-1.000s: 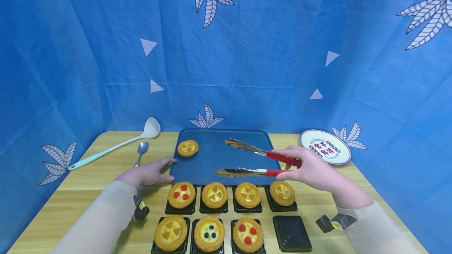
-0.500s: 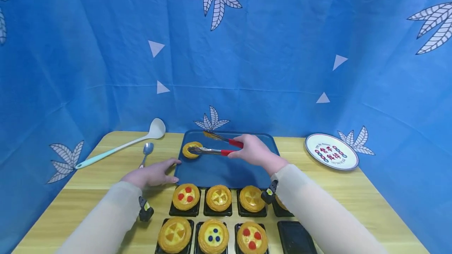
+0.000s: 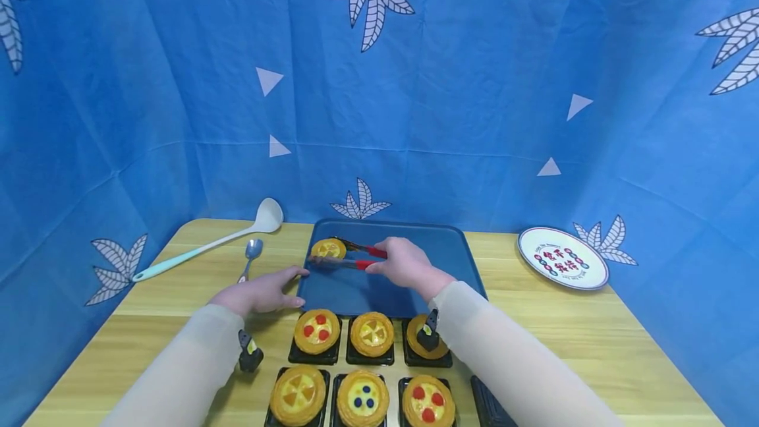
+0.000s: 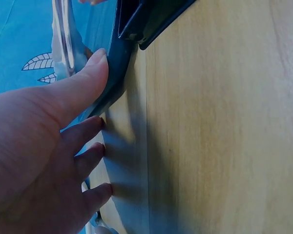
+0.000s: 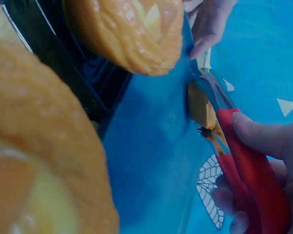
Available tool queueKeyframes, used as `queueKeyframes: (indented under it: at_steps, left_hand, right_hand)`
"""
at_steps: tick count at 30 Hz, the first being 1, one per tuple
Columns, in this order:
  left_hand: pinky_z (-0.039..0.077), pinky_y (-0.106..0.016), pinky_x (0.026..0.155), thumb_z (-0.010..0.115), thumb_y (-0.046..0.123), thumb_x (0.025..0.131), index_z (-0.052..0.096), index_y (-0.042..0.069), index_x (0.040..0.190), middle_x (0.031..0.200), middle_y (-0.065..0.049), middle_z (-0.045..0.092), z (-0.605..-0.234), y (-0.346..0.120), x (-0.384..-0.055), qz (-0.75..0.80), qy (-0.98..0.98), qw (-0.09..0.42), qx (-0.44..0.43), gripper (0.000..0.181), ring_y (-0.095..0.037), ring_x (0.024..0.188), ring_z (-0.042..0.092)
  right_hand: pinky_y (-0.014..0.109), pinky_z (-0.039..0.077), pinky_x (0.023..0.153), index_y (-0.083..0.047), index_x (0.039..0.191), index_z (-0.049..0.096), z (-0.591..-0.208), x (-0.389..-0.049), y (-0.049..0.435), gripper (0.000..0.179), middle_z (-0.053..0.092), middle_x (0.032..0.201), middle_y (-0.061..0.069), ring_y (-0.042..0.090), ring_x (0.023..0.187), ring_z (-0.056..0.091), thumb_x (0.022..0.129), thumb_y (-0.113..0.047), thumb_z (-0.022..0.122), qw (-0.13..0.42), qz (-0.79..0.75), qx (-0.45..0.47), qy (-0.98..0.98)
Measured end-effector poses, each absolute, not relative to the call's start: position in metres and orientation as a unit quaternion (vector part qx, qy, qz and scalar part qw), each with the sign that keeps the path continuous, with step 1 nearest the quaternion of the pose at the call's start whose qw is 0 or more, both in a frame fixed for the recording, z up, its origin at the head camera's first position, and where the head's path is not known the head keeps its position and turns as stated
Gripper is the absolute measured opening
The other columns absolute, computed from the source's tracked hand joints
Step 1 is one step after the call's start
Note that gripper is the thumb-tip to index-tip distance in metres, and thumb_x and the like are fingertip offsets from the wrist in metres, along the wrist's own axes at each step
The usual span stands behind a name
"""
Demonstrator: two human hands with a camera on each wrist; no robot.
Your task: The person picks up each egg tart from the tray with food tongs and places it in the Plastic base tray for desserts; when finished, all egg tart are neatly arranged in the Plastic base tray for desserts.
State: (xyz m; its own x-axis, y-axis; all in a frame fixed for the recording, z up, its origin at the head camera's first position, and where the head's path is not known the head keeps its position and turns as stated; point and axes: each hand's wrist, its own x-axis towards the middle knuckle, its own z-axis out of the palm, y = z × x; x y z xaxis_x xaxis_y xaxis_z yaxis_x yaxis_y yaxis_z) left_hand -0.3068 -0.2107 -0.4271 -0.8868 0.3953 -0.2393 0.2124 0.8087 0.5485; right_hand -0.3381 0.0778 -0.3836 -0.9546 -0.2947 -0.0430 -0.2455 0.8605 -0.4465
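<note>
My right hand (image 3: 409, 262) holds a pair of tongs with red grips (image 5: 256, 183) and metal arms, reaching left over the dark blue tray (image 3: 453, 265). The tongs' arms lie on either side of an egg tart (image 3: 328, 248) with orange wedges, at the tray's far left corner. Whether both tips touch the tart, I cannot tell. At the tray's left side, my left hand (image 3: 261, 290) has its fingers spread and the thumb (image 4: 95, 66) against the rim. In the right wrist view the tart's side (image 5: 200, 103) shows between the tongs' arms.
Tarts in black square holders stand in two rows in front of the tray, among them a berry-topped tart (image 3: 317, 331) and a blue-dotted tart (image 3: 363, 402). My right forearm covers part of them. A ladle (image 3: 237, 234) and spoon (image 3: 252, 252) lie left; a plate (image 3: 563, 259) stands right.
My right hand has carried the tongs leftward across the tray, and their arms have come around the tart and drawn closer together. The left hand stays at the tray's side.
</note>
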Motion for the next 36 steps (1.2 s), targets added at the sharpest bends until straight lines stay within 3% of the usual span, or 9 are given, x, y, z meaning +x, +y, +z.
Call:
queueKeyframes:
  at_steps: [9,21,31,36]
  left_hand:
    - [0.028,-0.063,0.110,0.069,0.032,0.093,0.039,0.009,0.149,0.154,-0.028,0.029,-0.426,-0.209,-0.306,0.262,0.934,0.171,0.171,0.068,-0.049,0.138,0.030]
    - [0.027,-0.063,0.110,0.068,0.030,0.095,0.037,0.007,0.150,0.154,-0.029,0.027,-0.423,-0.209,-0.302,0.272,0.930,0.172,0.178,0.067,-0.050,0.138,0.029]
    - [0.026,-0.064,0.110,0.068,0.031,0.095,0.037,0.007,0.150,0.155,-0.029,0.026,-0.424,-0.204,-0.306,0.272,0.929,0.170,0.187,0.068,-0.050,0.138,0.028]
    - [0.024,-0.065,0.111,0.067,0.040,0.093,0.035,0.010,0.152,0.156,-0.028,0.023,-0.431,-0.210,-0.308,0.276,0.927,0.172,0.185,0.074,-0.050,0.139,0.026]
  right_hand:
    - [0.033,0.052,0.069,-0.015,0.133,0.065,-0.379,-0.336,0.097,0.055,0.068,0.118,0.001,0.015,0.087,0.062,0.087,-0.041,0.076,0.052,-0.239,-0.133,0.961]
    - [0.033,0.050,0.066,-0.007,0.133,0.063,-0.352,-0.324,0.189,0.055,0.067,0.118,0.009,0.019,0.083,0.060,0.088,-0.035,0.076,0.023,-0.269,-0.132,0.954]
    - [0.034,0.050,0.062,0.002,0.128,0.064,-0.325,-0.278,0.287,0.054,0.066,0.105,0.015,0.026,0.084,0.057,0.086,-0.029,0.079,-0.043,-0.304,-0.136,0.942]
    - [0.032,0.054,0.064,0.002,0.127,0.065,-0.322,-0.253,0.324,0.054,0.067,0.106,0.015,0.025,0.085,0.060,0.083,-0.025,0.082,-0.031,-0.333,-0.129,0.933]
